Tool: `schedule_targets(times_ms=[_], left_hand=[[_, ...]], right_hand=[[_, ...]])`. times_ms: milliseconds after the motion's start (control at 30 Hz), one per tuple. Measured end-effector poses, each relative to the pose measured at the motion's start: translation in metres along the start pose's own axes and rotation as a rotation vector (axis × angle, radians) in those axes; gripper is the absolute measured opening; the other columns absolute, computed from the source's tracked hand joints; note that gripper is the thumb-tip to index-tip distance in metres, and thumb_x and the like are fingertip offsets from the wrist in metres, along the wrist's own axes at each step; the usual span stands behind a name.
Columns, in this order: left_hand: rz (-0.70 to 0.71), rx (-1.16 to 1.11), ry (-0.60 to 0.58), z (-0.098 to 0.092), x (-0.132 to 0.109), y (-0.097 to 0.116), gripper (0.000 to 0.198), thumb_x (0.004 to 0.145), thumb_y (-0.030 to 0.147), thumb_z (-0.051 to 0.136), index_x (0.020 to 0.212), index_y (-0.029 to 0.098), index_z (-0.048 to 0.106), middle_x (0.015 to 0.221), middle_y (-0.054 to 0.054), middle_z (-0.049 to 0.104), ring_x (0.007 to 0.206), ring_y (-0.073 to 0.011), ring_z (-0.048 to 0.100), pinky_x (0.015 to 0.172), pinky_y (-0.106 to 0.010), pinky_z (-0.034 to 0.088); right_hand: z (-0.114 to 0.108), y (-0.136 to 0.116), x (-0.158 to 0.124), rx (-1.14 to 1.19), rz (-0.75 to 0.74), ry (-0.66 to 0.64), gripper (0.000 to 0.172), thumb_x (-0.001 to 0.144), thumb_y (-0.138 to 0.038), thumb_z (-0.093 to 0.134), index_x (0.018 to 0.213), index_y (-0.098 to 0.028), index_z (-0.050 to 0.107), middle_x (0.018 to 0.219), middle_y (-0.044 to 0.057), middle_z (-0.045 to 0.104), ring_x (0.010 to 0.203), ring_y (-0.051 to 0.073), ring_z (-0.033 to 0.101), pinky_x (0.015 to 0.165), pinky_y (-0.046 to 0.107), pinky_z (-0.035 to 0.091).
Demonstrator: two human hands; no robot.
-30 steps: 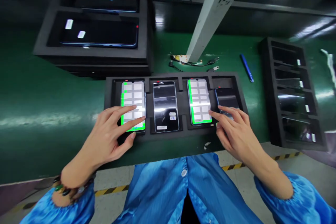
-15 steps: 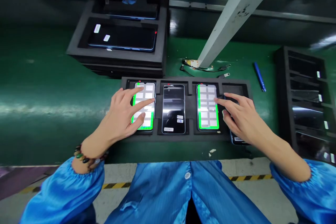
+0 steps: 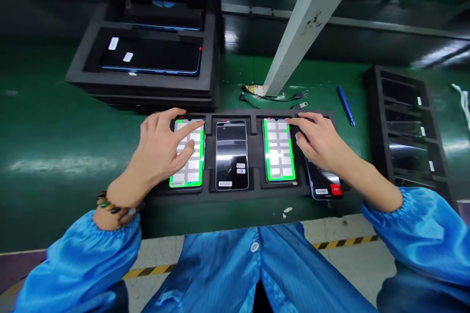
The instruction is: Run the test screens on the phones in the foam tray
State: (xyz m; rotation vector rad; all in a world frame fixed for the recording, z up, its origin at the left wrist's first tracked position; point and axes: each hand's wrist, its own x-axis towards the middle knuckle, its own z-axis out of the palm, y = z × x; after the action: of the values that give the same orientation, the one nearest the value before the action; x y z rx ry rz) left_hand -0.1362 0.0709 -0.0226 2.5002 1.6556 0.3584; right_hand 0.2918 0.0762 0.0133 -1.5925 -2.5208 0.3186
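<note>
A black foam tray (image 3: 257,156) lies before me with several smartphones in its slots. Over the leftmost lit smartphone (image 3: 185,176) is my left hand (image 3: 157,142), fingers spread, its index fingertip at the screen's upper right edge. The third smartphone (image 3: 279,156) is lit too, with white blocks and a green border. My right hand (image 3: 319,139) has its index fingertip at that screen's top right corner, the other fingers apart. Between them rests a dark smartphone (image 3: 232,156) with small labels. Partly under my right hand, another smartphone (image 3: 325,183) shows a red patch.
A stack of foam trays (image 3: 147,80) with phones stands at the back left. Another phone tray (image 3: 376,122) is on the right. A grey post (image 3: 297,34), cables (image 3: 271,99) and a blue pen (image 3: 346,106) are behind the front tray.
My right index finger has moved up the third phone's right edge; green has gone from part of it. My left index finger has also moved up. The view has shifted slightly right.
</note>
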Motion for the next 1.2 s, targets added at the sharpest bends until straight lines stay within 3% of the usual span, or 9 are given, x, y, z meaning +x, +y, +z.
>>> schedule_targets(times_ms=[167, 467, 633, 933, 1200], left_hand=[[-0.019, 0.003, 0.006, 0.001, 0.001, 0.002, 0.049, 0.110, 0.039, 0.048, 0.157, 0.038, 0.064, 0.161, -0.015, 0.050, 0.146, -0.0468, 0.047, 0.119, -0.077, 0.043], [-0.014, -0.017, 0.049, 0.003, -0.001, -0.001, 0.045, 0.108, 0.042, 0.052, 0.147, 0.036, 0.074, 0.162, -0.015, 0.052, 0.149, -0.0457, 0.047, 0.120, -0.072, 0.045], [-0.034, 0.004, 0.027, 0.002, -0.001, 0.002, 0.048, 0.109, 0.043, 0.051, 0.150, 0.033, 0.073, 0.162, -0.016, 0.052, 0.147, -0.0457, 0.047, 0.120, -0.072, 0.045], [-0.044, 0.011, 0.045, 0.000, -0.001, 0.008, 0.051, 0.110, 0.042, 0.049, 0.155, 0.032, 0.071, 0.158, -0.017, 0.053, 0.146, -0.0420, 0.051, 0.125, -0.065, 0.044], [-0.195, -0.032, 0.212, 0.002, -0.019, -0.001, 0.042, 0.105, 0.031, 0.054, 0.137, 0.028, 0.081, 0.151, -0.017, 0.061, 0.143, -0.0431, 0.051, 0.118, -0.066, 0.051]], right_hand=[[0.001, -0.001, -0.005, -0.003, -0.007, -0.004, 0.047, 0.112, -0.021, 0.043, 0.154, -0.017, 0.063, 0.146, 0.018, 0.076, 0.152, 0.040, 0.056, 0.118, 0.063, 0.051], [-0.001, -0.022, -0.048, -0.040, -0.062, -0.014, 0.044, 0.109, -0.018, 0.048, 0.152, -0.020, 0.063, 0.131, 0.015, 0.083, 0.148, 0.040, 0.059, 0.115, 0.061, 0.052], [0.000, -0.015, -0.032, -0.044, -0.039, 0.011, 0.042, 0.111, -0.020, 0.045, 0.149, -0.019, 0.063, 0.144, 0.018, 0.078, 0.150, 0.041, 0.058, 0.114, 0.063, 0.052], [0.006, -0.007, 0.000, -0.083, -0.044, 0.033, 0.048, 0.109, -0.022, 0.045, 0.154, -0.020, 0.063, 0.145, 0.016, 0.078, 0.150, 0.042, 0.056, 0.114, 0.063, 0.052], [0.013, -0.025, 0.017, -0.043, -0.103, 0.015, 0.050, 0.110, -0.024, 0.043, 0.156, -0.020, 0.061, 0.142, 0.017, 0.078, 0.148, 0.042, 0.057, 0.113, 0.064, 0.052]])
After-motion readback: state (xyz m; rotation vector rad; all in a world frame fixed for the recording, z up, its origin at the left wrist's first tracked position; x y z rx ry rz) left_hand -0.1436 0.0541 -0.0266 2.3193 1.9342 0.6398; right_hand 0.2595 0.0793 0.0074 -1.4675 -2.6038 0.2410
